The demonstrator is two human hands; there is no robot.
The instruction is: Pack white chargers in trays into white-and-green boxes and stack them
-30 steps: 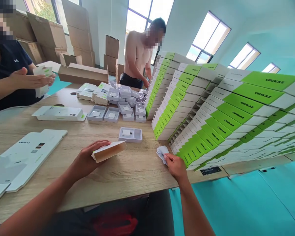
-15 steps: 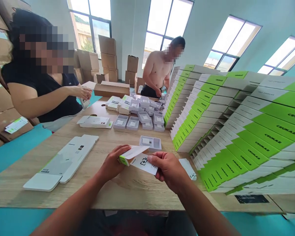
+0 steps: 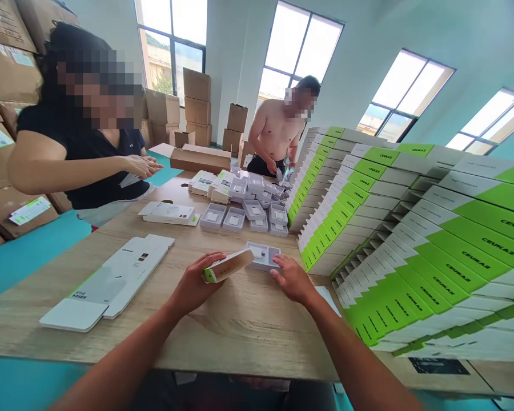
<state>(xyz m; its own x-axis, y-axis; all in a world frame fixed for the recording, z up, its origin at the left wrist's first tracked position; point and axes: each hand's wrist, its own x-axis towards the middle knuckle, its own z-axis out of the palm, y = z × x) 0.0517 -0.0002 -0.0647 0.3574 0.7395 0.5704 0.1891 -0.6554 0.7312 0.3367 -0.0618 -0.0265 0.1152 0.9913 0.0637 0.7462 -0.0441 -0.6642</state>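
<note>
My left hand is closed around a small white-and-green carton. The carton is folded into box form, tilted, with its open side towards the right. At the right end of a translucent plastic tray is my right hand, thumb and fingers apart, fingertips at the tray's edge. A small white item lies in the tray, partly hidden behind the carton. Beside my right forearm, white paper leaflets lie on the table, partly covered by the arm.
Flat cartons lie on the left, with more cartons beyond. Several filled trays and leaflet stacks sit mid-table. Tall stacks of finished boxes wall off the right. Two other people work across the table.
The printed white card that my right hand held at the carton's opening is out of sight. My right hand has moved away to the tray. The carton has turned slightly in my left hand.
</note>
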